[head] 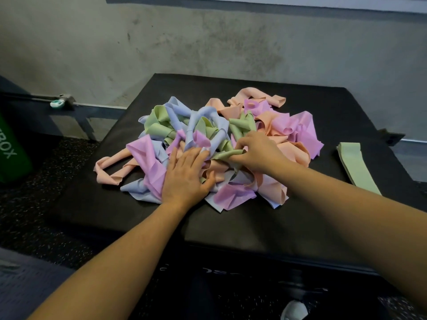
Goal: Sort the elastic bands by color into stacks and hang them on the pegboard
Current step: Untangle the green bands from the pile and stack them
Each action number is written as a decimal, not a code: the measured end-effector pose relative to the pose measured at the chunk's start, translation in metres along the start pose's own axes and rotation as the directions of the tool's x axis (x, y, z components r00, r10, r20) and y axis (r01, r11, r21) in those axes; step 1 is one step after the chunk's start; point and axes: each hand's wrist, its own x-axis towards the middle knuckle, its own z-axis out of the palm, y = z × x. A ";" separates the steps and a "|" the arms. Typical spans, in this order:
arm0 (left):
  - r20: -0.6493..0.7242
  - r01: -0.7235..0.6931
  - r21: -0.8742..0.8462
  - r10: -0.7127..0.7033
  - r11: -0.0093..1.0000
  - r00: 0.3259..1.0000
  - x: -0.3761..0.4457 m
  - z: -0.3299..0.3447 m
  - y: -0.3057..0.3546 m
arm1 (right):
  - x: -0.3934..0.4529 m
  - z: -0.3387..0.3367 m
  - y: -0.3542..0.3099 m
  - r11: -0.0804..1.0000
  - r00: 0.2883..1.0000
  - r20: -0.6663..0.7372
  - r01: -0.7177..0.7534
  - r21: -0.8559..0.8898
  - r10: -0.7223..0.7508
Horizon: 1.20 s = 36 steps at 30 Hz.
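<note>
Centrally on the black padded platform (254,227): a tangled pile of elastic bands (208,144) in pink, blue, green and peach, loops twisted over and through each other. To the right of the pile, well apart from it, near the platform's right edge: a flat green stack (355,165) of bands, laid straight. Behind the pile, beyond the platform's far edge: a grey concrete wall (208,42). Left of the pile, off the platform: a green box (11,148) with white lettering, cut by the frame edge, standing on speckled dark flooring (57,185); further back on that side, a small teal-and-white object (56,103) on a rail along the wall base.

Crowding the one green band (227,154) being worked on: pink, blue and peach loops lying over and around it at the pile's near middle, its far end buried among them.

Reaching in from the near left, left hand (184,179), palm down, fingers straight and spread, pressing flat on the near side of the pile over pink and blue bands; nothing gripped. Reaching in from the near right, right hand (256,151), fingers curled, thumb and fingertips pinching the green band at the pile's near centre, just beside the left hand's fingertips. Both forearms bare, stretched across the platform's near edge.
</note>
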 end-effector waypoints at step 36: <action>0.042 -0.058 0.017 0.057 0.998 0.997 -0.001 -0.006 0.002 | -0.062 -0.028 0.016 0.984 0.979 0.106 -0.170 -0.044 0.174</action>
